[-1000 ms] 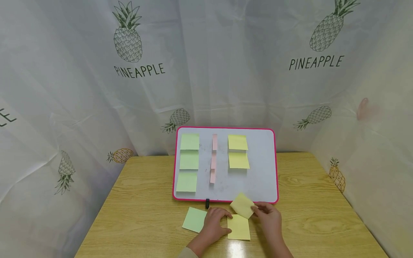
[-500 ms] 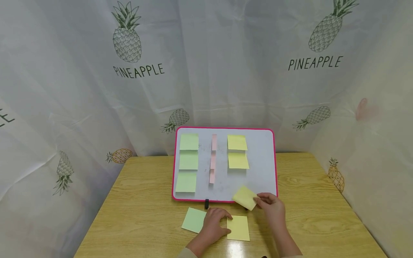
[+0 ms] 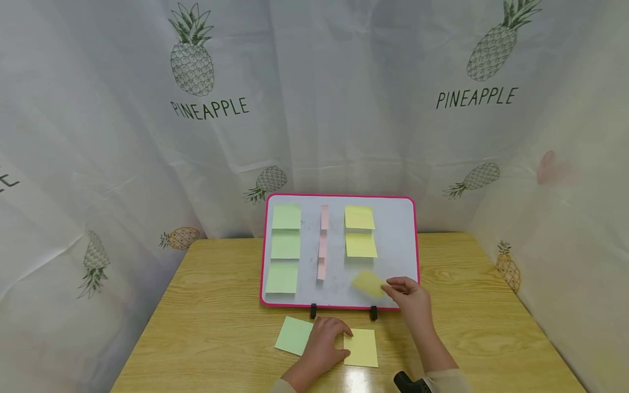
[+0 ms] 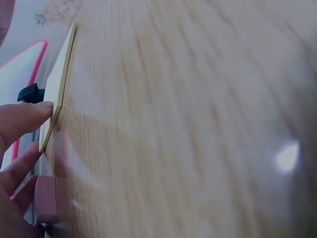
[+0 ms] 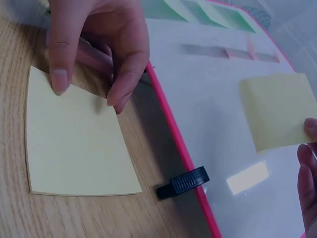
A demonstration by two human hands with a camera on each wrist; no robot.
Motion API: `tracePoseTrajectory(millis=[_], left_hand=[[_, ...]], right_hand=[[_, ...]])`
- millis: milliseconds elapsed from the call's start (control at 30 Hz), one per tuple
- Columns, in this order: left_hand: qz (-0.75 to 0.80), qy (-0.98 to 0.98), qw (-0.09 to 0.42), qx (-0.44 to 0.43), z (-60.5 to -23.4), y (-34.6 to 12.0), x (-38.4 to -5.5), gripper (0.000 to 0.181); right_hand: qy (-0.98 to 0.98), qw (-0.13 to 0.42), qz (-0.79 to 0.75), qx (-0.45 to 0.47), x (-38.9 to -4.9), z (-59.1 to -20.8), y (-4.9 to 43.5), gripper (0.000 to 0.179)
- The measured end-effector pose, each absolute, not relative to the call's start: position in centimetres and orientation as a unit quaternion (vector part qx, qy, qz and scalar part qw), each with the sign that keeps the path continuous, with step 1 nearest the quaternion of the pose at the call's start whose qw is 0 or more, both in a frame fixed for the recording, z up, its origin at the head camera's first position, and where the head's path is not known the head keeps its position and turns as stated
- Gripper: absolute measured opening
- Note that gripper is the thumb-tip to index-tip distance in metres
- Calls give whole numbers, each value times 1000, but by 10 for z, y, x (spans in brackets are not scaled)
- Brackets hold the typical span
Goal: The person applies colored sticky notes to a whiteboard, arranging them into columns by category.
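My right hand (image 3: 413, 305) pinches a single yellow sticky note (image 3: 368, 284) by its right corner, between thumb and fingertips. The note is in front of the lower part of a pink-framed whiteboard (image 3: 393, 245); in the right wrist view it bends slightly. On the table, my left hand (image 3: 321, 345) holds a pad of yellow sticky notes (image 3: 362, 349) along its left edge, thumb near one corner and a finger near the other. A small pink block of paper (image 4: 45, 199) shows beneath that hand in the left wrist view.
A green sticky-note pad (image 3: 292, 334) lies left of the left hand, partly covered by it. The board bears green notes (image 3: 286, 244), narrow pink notes (image 3: 322, 245) and two yellow notes (image 3: 361, 245). Black feet (image 3: 374, 313) support its lower edge. A printed curtain (image 3: 324, 109) hangs behind.
My right hand has lifted the yellow note away from above the pad, up and forward to the whiteboard. The left hand has stayed at the pad.
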State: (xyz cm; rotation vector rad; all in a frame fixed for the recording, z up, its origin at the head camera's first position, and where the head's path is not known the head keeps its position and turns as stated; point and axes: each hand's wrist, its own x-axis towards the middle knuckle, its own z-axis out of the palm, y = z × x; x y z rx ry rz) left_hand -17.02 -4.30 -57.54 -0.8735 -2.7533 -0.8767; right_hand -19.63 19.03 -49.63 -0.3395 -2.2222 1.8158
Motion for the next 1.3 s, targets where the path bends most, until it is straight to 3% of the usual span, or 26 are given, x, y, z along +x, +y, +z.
tracePoseTrajectory(millis=[200,400,700,867,1300], left_hand=[[-321,-907,36,-272,-568,-43,-174,30],[-353,-895,47,-268,-551,-42,-182,22],[-230,-863,217,-394,-498,-37,-202,25],[-215,-855,257,-397,-482,-35,-215,32],[-116,-899,208,-367,-487,-25,-233,43]], right_hand=[[-755,137,635,-96,-205,-494,187,19],[-743,158,645,-81,-208,-493,187,11],[-731,172,659,-54,-211,-502,184,13],[-719,176,671,-47,-212,-507,181,16],[-712,188,675,-43,-219,-529,175,18]])
